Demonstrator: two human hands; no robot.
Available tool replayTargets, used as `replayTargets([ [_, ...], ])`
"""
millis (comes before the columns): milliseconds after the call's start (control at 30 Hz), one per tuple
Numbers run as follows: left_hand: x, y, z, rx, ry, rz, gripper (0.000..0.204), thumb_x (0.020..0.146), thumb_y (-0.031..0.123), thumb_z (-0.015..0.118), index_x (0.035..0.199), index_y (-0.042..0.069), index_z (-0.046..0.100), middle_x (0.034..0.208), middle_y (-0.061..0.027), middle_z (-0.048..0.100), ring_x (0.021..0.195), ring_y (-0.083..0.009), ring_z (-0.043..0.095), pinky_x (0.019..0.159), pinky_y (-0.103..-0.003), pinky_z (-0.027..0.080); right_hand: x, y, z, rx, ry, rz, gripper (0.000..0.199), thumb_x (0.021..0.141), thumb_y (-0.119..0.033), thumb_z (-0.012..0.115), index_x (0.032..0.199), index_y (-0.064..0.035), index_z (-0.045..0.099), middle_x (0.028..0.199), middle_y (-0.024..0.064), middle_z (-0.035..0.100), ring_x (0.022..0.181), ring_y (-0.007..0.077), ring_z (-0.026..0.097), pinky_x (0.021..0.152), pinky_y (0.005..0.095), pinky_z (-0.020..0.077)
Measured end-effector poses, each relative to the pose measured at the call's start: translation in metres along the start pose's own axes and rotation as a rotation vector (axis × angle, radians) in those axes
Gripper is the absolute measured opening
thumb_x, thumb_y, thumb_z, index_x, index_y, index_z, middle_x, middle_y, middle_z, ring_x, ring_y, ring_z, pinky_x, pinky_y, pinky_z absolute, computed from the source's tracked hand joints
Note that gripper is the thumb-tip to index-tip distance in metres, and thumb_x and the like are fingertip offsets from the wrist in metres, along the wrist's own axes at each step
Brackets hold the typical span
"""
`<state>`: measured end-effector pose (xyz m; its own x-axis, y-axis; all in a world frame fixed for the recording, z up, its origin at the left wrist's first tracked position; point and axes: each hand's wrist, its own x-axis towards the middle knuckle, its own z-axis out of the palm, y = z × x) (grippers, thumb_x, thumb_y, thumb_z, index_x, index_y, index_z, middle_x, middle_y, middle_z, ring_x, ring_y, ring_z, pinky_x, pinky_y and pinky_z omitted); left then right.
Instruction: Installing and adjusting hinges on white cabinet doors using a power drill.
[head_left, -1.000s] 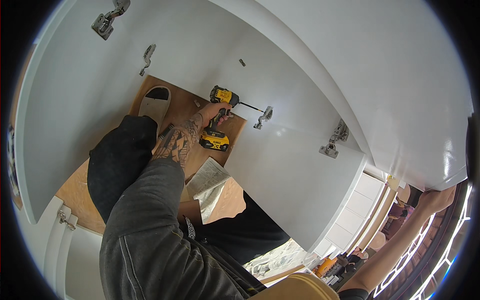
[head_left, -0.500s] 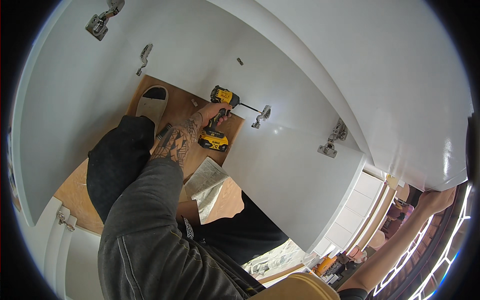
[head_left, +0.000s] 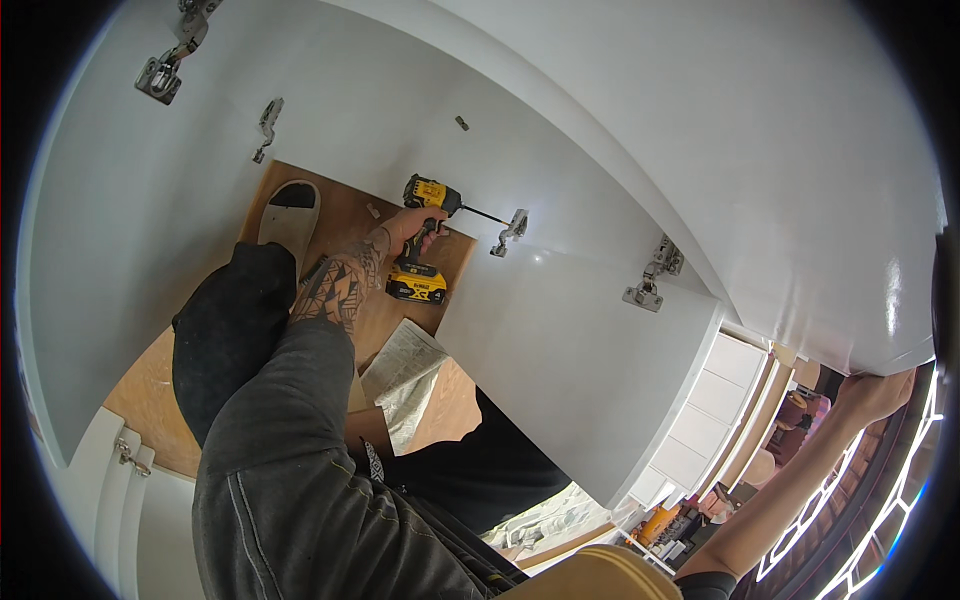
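My left hand [head_left: 418, 226] is closed round the grip of a yellow and black cordless impact driver [head_left: 432, 193]. A long thin bit [head_left: 483, 213] reaches rightward from its nose to a metal cabinet hinge [head_left: 510, 232] on the grey-white panel [head_left: 560, 330]. Whether the bit sits in a screw is too small to tell. Tattoos cover my left forearm below a grey sleeve. Far to the right, my raised right hand [head_left: 880, 395] is closed on the lower corner of a glossy white panel [head_left: 780, 220]; its fingertips are partly hidden.
More hinges stand at the right [head_left: 652, 278] and upper left [head_left: 162, 75]. A small metal piece [head_left: 461, 123] is on the panel above the driver. Newspaper [head_left: 405, 370] lies on the wooden board [head_left: 455, 265], near a light shoe [head_left: 290, 220]. A tan rounded object [head_left: 590, 575] fills the lower edge.
The view has shifted slightly, so the driver, hinges and left hand appear a little further left. Both grips look the same, and the bit still reaches the same hinge.
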<state>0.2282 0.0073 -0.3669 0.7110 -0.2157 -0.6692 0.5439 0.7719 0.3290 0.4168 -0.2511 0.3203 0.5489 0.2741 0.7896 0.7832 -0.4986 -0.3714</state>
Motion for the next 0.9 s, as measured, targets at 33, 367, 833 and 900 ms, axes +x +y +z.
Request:
replayTargets([
  [33, -0.001, 0.001, 0.0, 0.007, 0.008, 0.012, 0.033, 0.093, 0.039, 0.073, 0.085, 0.008, 0.067, 0.065, 0.0034, 0.057, 0.05, -0.0075, 0.053, 0.047, -0.026, 0.047, 0.0, 0.001, 0.0, -0.001, 0.005, 0.002, 0.033, 0.104, -0.021, 0.057, 0.116, 0.0084, 0.067, 0.109, 0.0119, 0.07, 0.092, 0.0211, 0.07, 0.076, 0.0307, 0.0585],
  [367, 0.004, -0.003, 0.004, -0.009, 0.006, -0.016, 0.033, 0.092, 0.037, 0.073, 0.088, 0.005, 0.067, 0.065, 0.0022, 0.056, 0.05, -0.0085, 0.052, 0.047, -0.028, 0.047, 0.003, 0.012, -0.007, 0.01, -0.063, -0.013, 0.031, 0.104, -0.015, 0.055, 0.118, 0.0097, 0.067, 0.109, 0.0117, 0.07, 0.094, 0.0186, 0.069, 0.077, 0.0282, 0.0559],
  [833, 0.043, -0.018, 0.026, -0.109, -0.152, -0.025, 0.04, 0.092, 0.043, 0.073, 0.109, 0.006, 0.07, 0.07, 0.0016, 0.068, 0.047, -0.0082, 0.054, 0.043, -0.025, 0.045, -0.003, 0.044, -0.013, -0.329, -0.207, -0.283, 0.044, 0.093, -0.02, 0.06, 0.13, 0.003, 0.065, 0.118, 0.017, 0.069, 0.097, 0.026, 0.067, 0.082, 0.0382, 0.0553],
  [900, 0.046, -0.033, 0.018, -0.144, -0.198, 0.014, 0.035, 0.096, 0.045, 0.067, 0.096, 0.01, 0.074, 0.055, 0.0047, 0.057, 0.043, -0.0091, 0.051, 0.041, -0.028, 0.04, -0.019, 0.055, 0.024, -0.735, -0.184, -0.502, 0.044, 0.082, -0.01, 0.059, 0.125, -0.0028, 0.067, 0.116, 0.017, 0.068, 0.106, 0.0359, 0.061, 0.092, 0.0448, 0.0472],
])
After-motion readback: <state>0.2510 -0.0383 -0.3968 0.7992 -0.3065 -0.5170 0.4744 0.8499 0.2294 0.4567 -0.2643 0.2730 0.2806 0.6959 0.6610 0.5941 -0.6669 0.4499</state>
